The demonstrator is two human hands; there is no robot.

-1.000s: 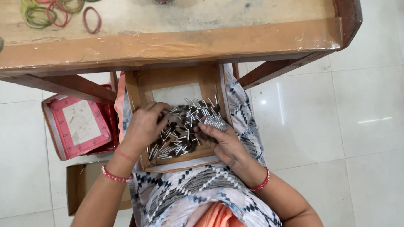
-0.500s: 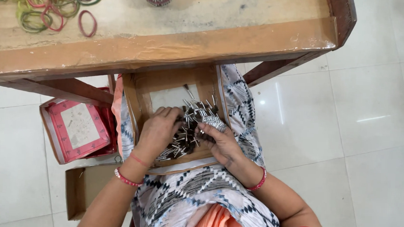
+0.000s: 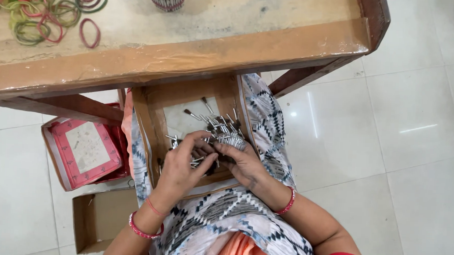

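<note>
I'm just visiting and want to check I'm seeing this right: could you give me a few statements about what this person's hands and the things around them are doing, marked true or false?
1. Both hands are in a shallow wooden tray on the person's lap. True.
2. The right hand holds a bundle of small metal-handled brushes. True.
3. The left hand rests on the table. False: it is in the tray, among the brushes.
4. The rubber bands lie on the floor. False: they lie on the table.
5. A pink box sits on the floor. True.
</note>
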